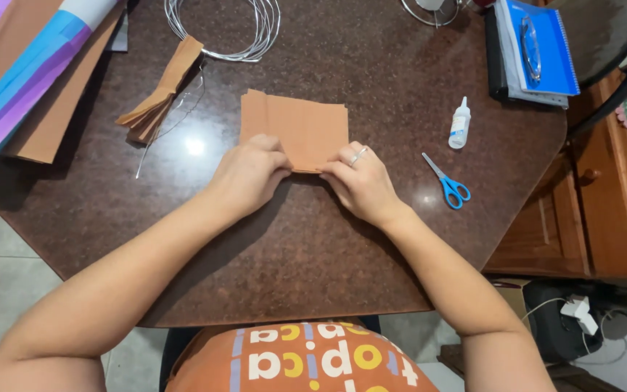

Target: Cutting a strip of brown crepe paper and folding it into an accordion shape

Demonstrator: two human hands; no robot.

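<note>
**Head view: both hands crease a sheet of brown paper at a stone bench**

Head camera looks down on two bare forearms reaching over a dark speckled bench [292,247]. The left hand [250,174] and right hand [361,183] pinch the near edge of a folded brown paper sheet [295,125], fingertips closed narrow on the fold, which lies flat at the bench's middle. The step in hand appears to be pressing a pleat; a further fold would call for even, parallel creasing. Blue-handled scissors [448,185] and a small glue bottle [460,123] lie to the right. Farther off sit a pleated brown bundle [160,91], a wire coil [255,33] and a blue notebook [535,47].
</note>
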